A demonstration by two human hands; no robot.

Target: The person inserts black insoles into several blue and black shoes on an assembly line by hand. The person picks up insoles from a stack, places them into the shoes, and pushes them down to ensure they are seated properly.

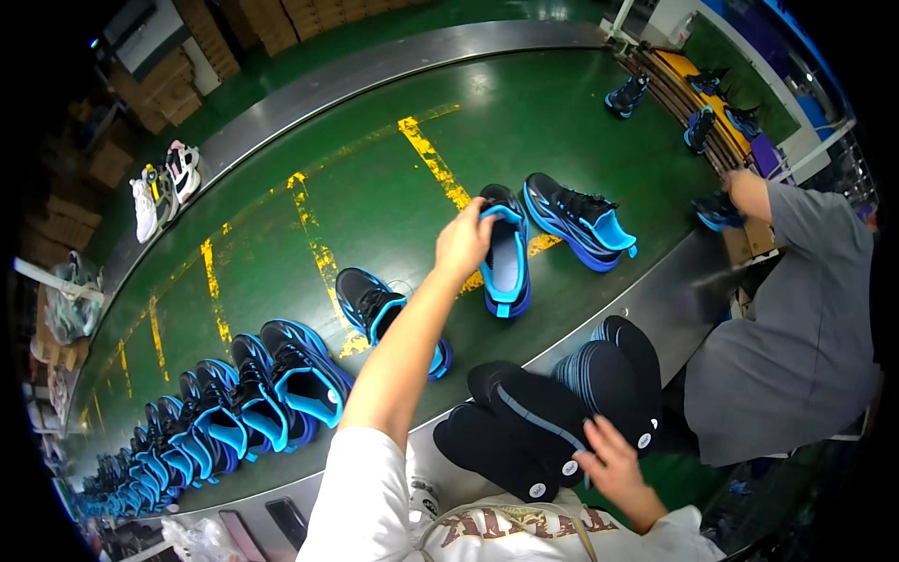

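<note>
My left hand (463, 242) is closed on the upper edge of a black and blue sneaker (507, 267), which has a pale insole showing inside its opening. Close to my body, my right hand (619, 471) lies at the edge of a fanned pile of black insoles (536, 412), fingers apart and touching the pile. The insoles have round white stickers at their heel ends. A second black and blue sneaker (581, 221) stands just right of the held one. To its left, another sneaker (375, 304) is partly hidden behind my left forearm.
A long row of matching sneakers (298, 375) lines the green belt (375, 206) at left. Pale shoes (165, 192) sit on the far metal edge. At right, a person in a grey shirt (787, 347) handles a shoe near a rack (688, 103). Phones (285, 518) lie near the front edge.
</note>
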